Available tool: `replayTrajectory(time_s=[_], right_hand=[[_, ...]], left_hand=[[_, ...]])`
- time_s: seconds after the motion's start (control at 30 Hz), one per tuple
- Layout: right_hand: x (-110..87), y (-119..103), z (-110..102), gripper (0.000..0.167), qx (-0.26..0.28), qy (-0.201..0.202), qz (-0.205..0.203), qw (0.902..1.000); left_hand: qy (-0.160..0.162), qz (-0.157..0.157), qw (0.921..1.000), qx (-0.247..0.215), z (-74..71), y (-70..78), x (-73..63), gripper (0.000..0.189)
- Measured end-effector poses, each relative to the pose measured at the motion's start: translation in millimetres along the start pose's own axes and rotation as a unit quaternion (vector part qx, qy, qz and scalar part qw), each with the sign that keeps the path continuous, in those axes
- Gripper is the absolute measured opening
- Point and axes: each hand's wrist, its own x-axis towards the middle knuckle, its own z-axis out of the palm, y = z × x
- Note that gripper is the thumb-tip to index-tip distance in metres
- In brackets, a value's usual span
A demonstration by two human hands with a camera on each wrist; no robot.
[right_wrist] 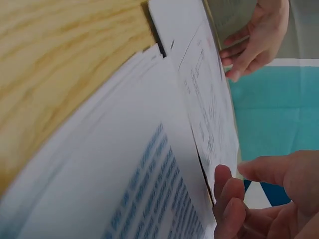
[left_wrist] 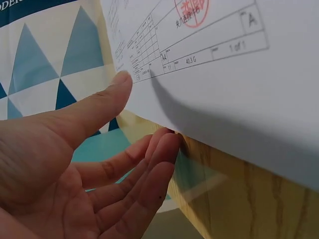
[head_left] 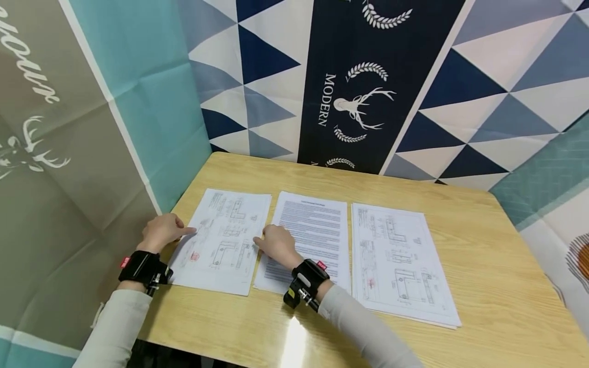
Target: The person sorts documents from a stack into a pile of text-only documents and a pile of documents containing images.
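A left stack of technical drawing sheets (head_left: 230, 230) with a red stamp lies at the table's left side. My left hand (head_left: 161, 233) is at its left edge. In the left wrist view the thumb lies over the sheet's margin, and the other fingers (left_wrist: 159, 184), loosely bent, are by the edge below. My right hand (head_left: 278, 246) reaches over the printed text pages (head_left: 313, 225) to the drawings' right edge. In the right wrist view its thumb and fingers (right_wrist: 232, 214) stand apart near that edge; whether they touch the paper I cannot tell.
Another stack of drawing sheets (head_left: 405, 276), its lower edges slightly uneven, lies on the right of the wooden table (head_left: 497, 286). Patterned cloth (head_left: 271, 76) hangs behind the table and along its left side. Each wrist wears a black camera mount (head_left: 144, 268).
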Motion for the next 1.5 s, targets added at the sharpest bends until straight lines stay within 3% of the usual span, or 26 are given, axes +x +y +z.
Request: replayTrajectory(time_s=[0.2,0.33,0.63,0.77,1.07,1.37,1.5], right_hand=[[-4.6,-3.3,13.0,0.028,0.03,0.014,0.0,0.9994],[-4.3,-2.9,18.1,0.038,0.037,0.02,0.013,0.9991],[0.2,-6.7,21.2,0.044,0.029,0.004,0.025,0.9993],[1.2,-7.2,22.2,0.045,0.024,0.0,0.023,0.9994],[2.8,0.4,15.6,0.046,0.041,0.007,0.02,0.9989],[7.2,5.2,12.3,0.039,0.059,0.006,0.023,0.998],[8.6,4.8,11.6,0.024,0.058,0.007,0.017,0.9982]], left_hand=[[0.005,-0.01,0.9999,-0.003,2.6,-10.2,-7.9,0.035],[0.002,-0.001,1.0,-0.01,6.7,-15.1,-11.6,0.031],[0.015,-0.021,0.9991,-0.033,6.1,-16.8,-9.0,0.028],[0.026,-0.006,0.9991,-0.032,4.5,-14.4,-8.4,0.027],[0.09,0.048,0.9938,-0.043,-5.6,-6.8,-10.3,0.023],[0.086,0.092,0.9879,-0.091,-10.7,-1.0,-7.5,0.027],[0.07,0.079,0.9857,-0.131,-11.3,-0.4,-5.8,0.031]])
